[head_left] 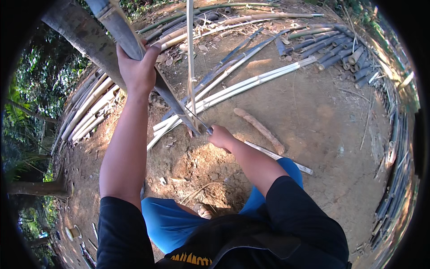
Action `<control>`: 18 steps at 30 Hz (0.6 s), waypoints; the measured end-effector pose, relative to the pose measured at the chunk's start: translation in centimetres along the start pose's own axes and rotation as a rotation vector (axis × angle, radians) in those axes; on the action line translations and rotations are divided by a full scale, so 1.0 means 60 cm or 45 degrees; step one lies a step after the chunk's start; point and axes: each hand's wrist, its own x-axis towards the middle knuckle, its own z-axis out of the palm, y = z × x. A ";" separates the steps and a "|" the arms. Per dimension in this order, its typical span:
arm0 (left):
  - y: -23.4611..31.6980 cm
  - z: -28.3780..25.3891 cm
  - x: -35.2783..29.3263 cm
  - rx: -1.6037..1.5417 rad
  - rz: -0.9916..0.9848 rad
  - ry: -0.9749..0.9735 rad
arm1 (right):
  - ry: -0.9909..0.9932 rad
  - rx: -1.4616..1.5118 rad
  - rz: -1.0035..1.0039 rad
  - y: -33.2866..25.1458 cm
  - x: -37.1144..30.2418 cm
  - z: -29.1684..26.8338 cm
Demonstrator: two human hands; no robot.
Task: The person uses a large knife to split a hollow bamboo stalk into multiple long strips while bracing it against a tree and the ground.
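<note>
My left hand (137,75) is wrapped round a dark bamboo pole (169,95) that slants from the upper left down to the ground ahead of me. In my right hand (220,138) is the dark handle of a knife (209,130). Its thin blade crosses the lower end of the pole, where the bamboo looks split; how deep it sits I cannot tell. A pale bamboo strip (190,49) rises upright from that spot, apart from the rest of the pole.
Beside the pole leans a tree trunk (85,40). Long split bamboo strips (251,83) lie across the dirt ahead. A short wooden stick (260,130) and a pale slat (300,167) rest near my right knee. Cut bamboo poles (333,56) are piled at the far right.
</note>
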 end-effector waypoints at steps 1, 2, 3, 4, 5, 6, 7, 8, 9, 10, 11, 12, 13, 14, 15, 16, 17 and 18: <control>0.010 -0.016 -0.009 -0.034 0.006 0.006 | -0.006 0.084 -0.009 -0.036 -0.017 -0.009; 0.017 -0.033 -0.014 -0.094 0.007 0.009 | -0.015 0.168 -0.018 -0.060 -0.025 -0.010; 0.023 -0.053 -0.019 -0.151 0.009 0.013 | 0.032 0.199 -0.074 -0.050 -0.007 0.018; 0.031 -0.064 -0.024 -0.222 0.011 0.007 | -0.078 0.080 0.006 -0.032 0.006 0.025; 0.037 -0.077 -0.026 -0.281 0.019 -0.011 | -0.184 -0.041 0.082 -0.008 0.027 0.022; 0.055 -0.090 -0.030 -0.297 0.022 -0.107 | -0.278 -0.166 0.163 0.024 0.044 0.015; 0.074 -0.100 -0.035 -0.300 0.060 -0.128 | -0.262 -0.255 0.144 0.065 0.057 0.015; 0.098 -0.118 -0.033 -0.295 0.108 -0.146 | -0.245 -0.343 0.113 0.087 0.067 0.012; 0.121 -0.148 -0.024 -0.322 0.130 -0.138 | -0.235 -0.259 0.178 0.088 0.069 0.008; 0.146 -0.187 -0.016 -0.344 0.137 -0.123 | -0.241 -0.178 0.248 0.091 0.059 0.012; 0.170 -0.229 -0.006 -0.395 0.145 -0.154 | -0.248 -0.096 0.324 0.092 0.045 0.021; 0.195 -0.265 0.008 -0.460 0.166 -0.189 | -0.272 -0.087 0.385 0.096 0.037 0.024; 0.244 -0.311 0.017 -0.378 0.161 -0.126 | -0.313 -0.079 0.406 0.079 0.036 0.035; 0.263 -0.337 0.026 -0.350 0.170 -0.084 | -0.323 -0.067 0.476 0.090 0.031 0.036; 0.289 -0.365 0.035 -0.307 0.180 -0.041 | -0.375 -0.046 0.486 0.099 0.029 0.038; 0.310 -0.388 0.042 -0.267 0.219 0.000 | -0.326 0.026 0.508 0.109 0.020 0.043; 0.321 -0.405 0.044 -0.227 0.254 0.043 | -0.279 0.097 0.531 0.119 0.007 0.050; 0.326 -0.416 0.044 -0.235 0.258 0.059 | -0.230 0.169 0.553 0.127 -0.001 0.054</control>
